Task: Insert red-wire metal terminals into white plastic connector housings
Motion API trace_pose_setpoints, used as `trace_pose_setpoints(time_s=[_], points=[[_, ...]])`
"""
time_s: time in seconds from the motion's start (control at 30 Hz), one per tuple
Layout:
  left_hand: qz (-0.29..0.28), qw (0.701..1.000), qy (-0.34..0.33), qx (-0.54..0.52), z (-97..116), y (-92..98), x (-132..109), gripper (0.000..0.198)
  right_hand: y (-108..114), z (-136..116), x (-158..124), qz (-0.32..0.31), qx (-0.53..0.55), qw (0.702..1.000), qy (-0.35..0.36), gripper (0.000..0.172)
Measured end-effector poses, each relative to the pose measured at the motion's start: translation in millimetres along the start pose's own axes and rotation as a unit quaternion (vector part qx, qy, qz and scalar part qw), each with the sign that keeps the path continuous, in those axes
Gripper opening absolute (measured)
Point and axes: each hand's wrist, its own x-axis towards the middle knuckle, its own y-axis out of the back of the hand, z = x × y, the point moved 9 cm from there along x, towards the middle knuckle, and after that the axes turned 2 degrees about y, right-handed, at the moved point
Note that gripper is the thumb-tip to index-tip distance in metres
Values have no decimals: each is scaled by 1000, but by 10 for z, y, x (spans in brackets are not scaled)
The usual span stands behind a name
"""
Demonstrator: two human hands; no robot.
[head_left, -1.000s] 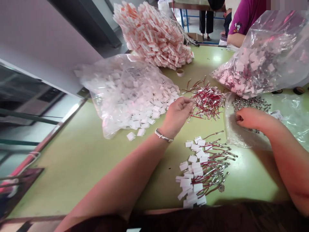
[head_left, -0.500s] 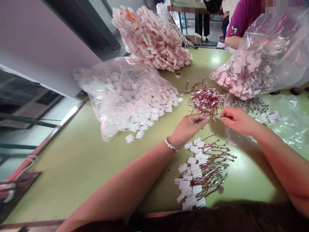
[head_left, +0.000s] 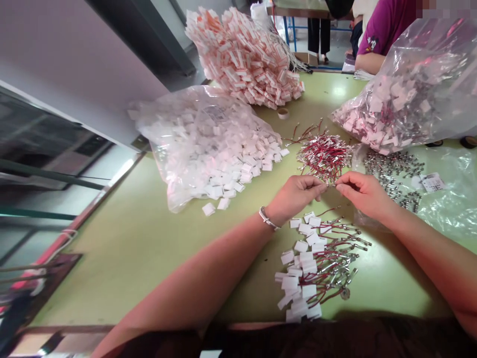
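Observation:
My left hand pinches thumb and fingers together just in front of a pile of short red wires with metal ends. Facing it, my right hand is closed in a pinch too, its fingertips almost meeting the left ones. Whatever is between the fingertips is too small to make out. Nearer my body lies a column of white plastic pieces, with red leads running right from them to metal tips. Small metal parts are spread on a clear plastic bag beyond my right hand.
At left, white plastic pieces spill from a clear bag. Behind it rises a big heap of orange-white parts. A tape roll lies near the wires. A filled clear bag stands at right, with a person in a purple sleeve behind.
My right hand has moved left, bringing its fingertips up close to those of my left hand. The whole view has shifted slightly, so the table's contents appear further right.

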Motion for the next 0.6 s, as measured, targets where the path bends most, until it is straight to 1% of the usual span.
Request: trace_pose_setpoints(time_s=[0.1, 0.17, 0.2, 0.27, 0.33, 0.37, 0.4, 0.43, 0.47, 0.53, 0.6], points=[[-8, 1000, -4, 6, -2, -15, 3, 20, 18, -13, 10, 8, -5, 1000, 6, 12], [-3, 999, -18, 30, 12, -11, 0, 21, 7, -10, 17, -2, -19, 1000, 8, 13], [4, 998, -35, 51, 37, -2, -6, 20, -5, -6, 18, -12, -26, 1000, 6, 13], [21, 988, -98, 118, 134, 5, -37, 20, -50, 11, 12, -45, -39, 998, -7, 15], [20, 960, -183, 211, 260, -55, -100, 19, -104, 34, -8, -79, -45, 995, -32, 16], [15, 942, -217, 254, 305, -101, -133, 19, -121, 45, -19, -87, -44, 994, -46, 16], [11, 928, -237, 287, 330, -136, -155, 21, -126, 51, -27, -86, -39, 994, -58, 17], [10, 920, -242, 307, 340, -151, -161, 22, -122, 49, -31, -81, -34, 994, -65, 17], [12, 919, -236, 316, 344, -145, -151, 23, -111, 41, -29, -73, -31, 995, -66, 18], [16, 927, -214, 309, 353, -93, -111, 23, -62, 10, -9, -57, -47, 996, -47, 18], [12, 939, -194, 285, 367, -15, -63, 20, 29, -15, 25, -40, -93, 995, -14, 17]])
